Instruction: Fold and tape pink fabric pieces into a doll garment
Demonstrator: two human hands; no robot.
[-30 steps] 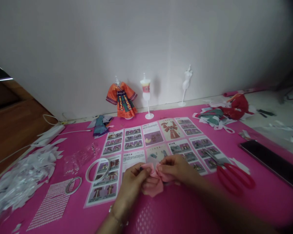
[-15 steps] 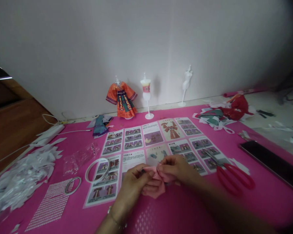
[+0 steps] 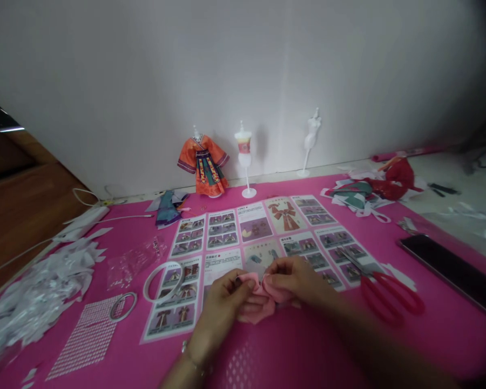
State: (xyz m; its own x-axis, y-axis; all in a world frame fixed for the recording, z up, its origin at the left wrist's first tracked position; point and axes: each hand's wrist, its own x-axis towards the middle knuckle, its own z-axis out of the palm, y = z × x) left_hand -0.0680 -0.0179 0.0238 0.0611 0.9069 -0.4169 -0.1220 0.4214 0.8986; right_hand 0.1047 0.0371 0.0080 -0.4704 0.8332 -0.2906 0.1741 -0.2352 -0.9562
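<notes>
A small piece of pink fabric [image 3: 259,308] is held between my two hands, above the front of the printed instruction sheet [image 3: 222,243]. My left hand [image 3: 227,300] pinches its left side, thumb on top, with a small dark bit showing by the fingertips. My right hand [image 3: 294,281] is closed on the right side of the same fabric, close to the left fingertips. The part of the fabric under my fingers is hidden. To the right lie red-handled scissors [image 3: 389,292], their blades resting on the sheet.
At the back stand a mannequin in an orange robe [image 3: 204,165], a partly wrapped mannequin [image 3: 245,156] and a bare one [image 3: 311,138]. Tape rolls [image 3: 146,283], a rhinestone sheet [image 3: 85,340] and peeled backing scraps [image 3: 44,292] lie left; a phone [image 3: 449,270] and fabric scraps [image 3: 356,194] right.
My fingers have shifted slightly on the pink fabric, and its lower edge sits a little higher. The whole view has moved slightly; the other things stay in place.
</notes>
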